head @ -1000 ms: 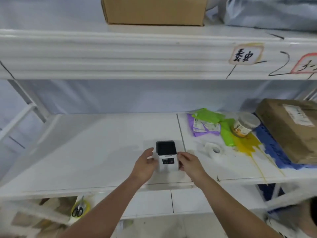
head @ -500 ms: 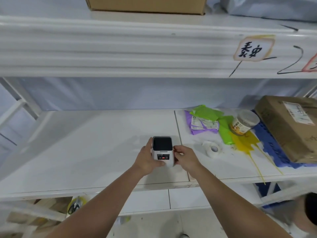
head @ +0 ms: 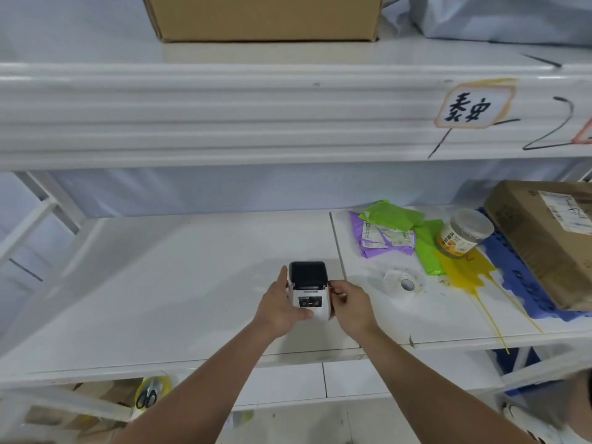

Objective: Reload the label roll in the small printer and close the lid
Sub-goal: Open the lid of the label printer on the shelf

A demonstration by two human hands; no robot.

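Observation:
A small white label printer (head: 310,291) with a dark lid on top stands on the white shelf (head: 160,283), near its front edge. My left hand (head: 279,306) wraps its left side, thumb across the lower front panel. My right hand (head: 350,304) presses against its right side, fingertips near the lid's edge. The lid looks slightly raised at the front, though I cannot be sure. A white label roll (head: 403,282) lies flat on the shelf to the right of the printer, apart from both hands.
Purple and green mailer bags (head: 394,230), a lidded jar (head: 464,233) on a yellow spill and a brown cardboard box (head: 551,238) fill the shelf's right end. Another cardboard box (head: 262,17) sits on the upper shelf. Scissors (head: 148,397) lie on the shelf below.
Both hands have closed in tighter around the printer. My left thumb has come across its front, and my right fingers have moved up to the lid's edge.

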